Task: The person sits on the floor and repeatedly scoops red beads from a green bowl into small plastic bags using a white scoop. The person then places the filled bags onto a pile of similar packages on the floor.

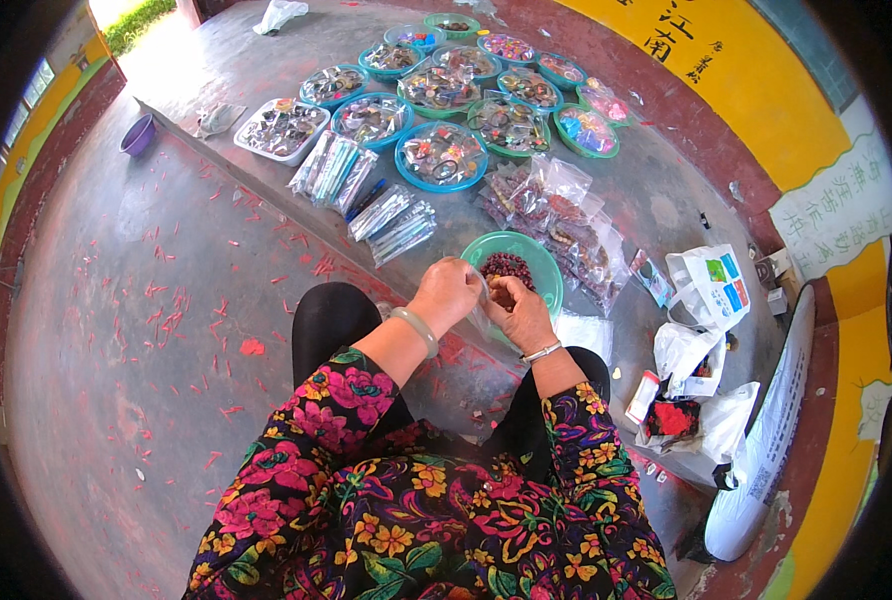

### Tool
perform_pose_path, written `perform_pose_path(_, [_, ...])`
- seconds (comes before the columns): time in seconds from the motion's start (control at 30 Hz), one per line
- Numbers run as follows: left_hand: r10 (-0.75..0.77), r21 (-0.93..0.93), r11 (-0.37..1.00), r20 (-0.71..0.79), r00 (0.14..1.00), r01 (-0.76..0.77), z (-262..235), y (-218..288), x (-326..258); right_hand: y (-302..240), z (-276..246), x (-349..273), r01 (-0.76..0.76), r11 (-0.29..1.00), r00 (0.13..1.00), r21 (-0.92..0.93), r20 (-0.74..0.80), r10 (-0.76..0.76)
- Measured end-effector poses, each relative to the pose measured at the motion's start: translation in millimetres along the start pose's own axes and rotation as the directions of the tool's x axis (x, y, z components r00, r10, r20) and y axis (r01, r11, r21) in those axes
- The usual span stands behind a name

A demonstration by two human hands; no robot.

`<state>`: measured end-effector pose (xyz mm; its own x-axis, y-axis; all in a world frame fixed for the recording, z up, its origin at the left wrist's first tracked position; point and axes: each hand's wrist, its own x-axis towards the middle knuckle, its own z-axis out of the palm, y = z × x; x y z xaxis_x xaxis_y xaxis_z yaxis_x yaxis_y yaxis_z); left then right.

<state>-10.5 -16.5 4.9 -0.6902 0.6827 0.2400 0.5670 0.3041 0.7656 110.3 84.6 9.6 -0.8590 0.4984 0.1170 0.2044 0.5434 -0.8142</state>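
Observation:
My left hand [448, 292], with a pale bangle at its wrist, pinches the edge of a small clear plastic bag [481, 318]. Close beside it, my right hand [522, 314] has its fingers curled at the bag's other side; what lies within those fingers is hidden. Both hands are over the near rim of a green plastic basin [550, 270]. Inside the basin is a heap of dark red bead strings [507, 268]. A stack of flat clear bags [584, 332] lies just right of the basin, by my knee.
Beyond the basin lie packed bead bags [566, 225] and bundles of wrapped sticks [394, 222]. Several basins of small packaged goods [442, 155] stand farther back. White shopping bags [708, 290] are at the right. Red scraps [253, 347] litter the floor at left; a purple bucket [138, 136] stands there.

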Motion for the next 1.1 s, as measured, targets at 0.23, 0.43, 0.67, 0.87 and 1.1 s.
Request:
perform_pose_path(0.23, [0.046, 0.098, 0.993, 0.134, 0.99, -0.06, -6, -3, -3, 11, -4, 1, 0.025, 0.872, 0.999, -0.489, -0.014, -0.037])
perform_pose_path(0.43, [0.127, 0.251, 0.933, 0.444, 0.887, -0.259, -24, 13, -4, 6, -9, 7, 0.069, 0.911, 0.963, -0.406, -0.21, -0.166])
perform_pose_path(0.67, [0.139, 0.217, 0.955, 0.271, 0.953, -0.201, -20, -1, 4, 23, -3, 17, 0.012, 0.998, 0.995, 0.063, -0.099, -0.006])
perform_pose_path(0.87, [0.038, 0.235, 0.971, 0.03, 0.999, -0.044, -36, -2, 18, 84, 8, 45, -0.255, 0.966, 0.965, -0.043, -0.08, 0.251])
perform_pose_path(1.1, [0.014, 0.242, 0.97, 0.02, 1.0, -0.019, -37, -1, 19, 162, 87, 38, -0.171, 0.732, 0.869, -0.659, 0.249, 0.427])
